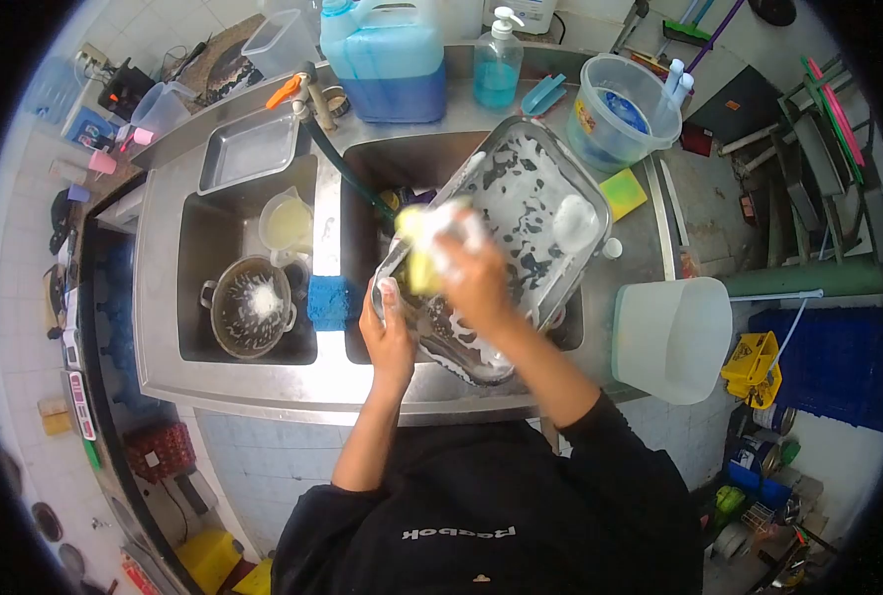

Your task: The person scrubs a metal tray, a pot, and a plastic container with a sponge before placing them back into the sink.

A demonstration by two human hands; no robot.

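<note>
A rectangular metal roasting pan point(582, 177) lies tilted over the right sink basin, its inside streaked with white suds. My left hand point(392, 335) grips the pan's near-left rim, thumb on top. In my right hand point(477, 281), a soapy yellow sponge point(421, 260) is pressed near the pan's left edge; hand and sponge are smeared by motion, with foam on the fingers. A thick patch of foam point(573, 224) sits in the pan's right side. Behind the sponge, dark items in the right basin are mostly hidden.
The left basin holds a sudsy metal pot point(248, 337) and a plastic cup point(288, 220). A blue scrubber point(329, 302) lies on the divider. Around stand a blue-liquid jug point(387, 89), soap pump bottle point(499, 74), clear bucket point(600, 134), green-yellow sponge point(624, 194) and plastic tub point(671, 337).
</note>
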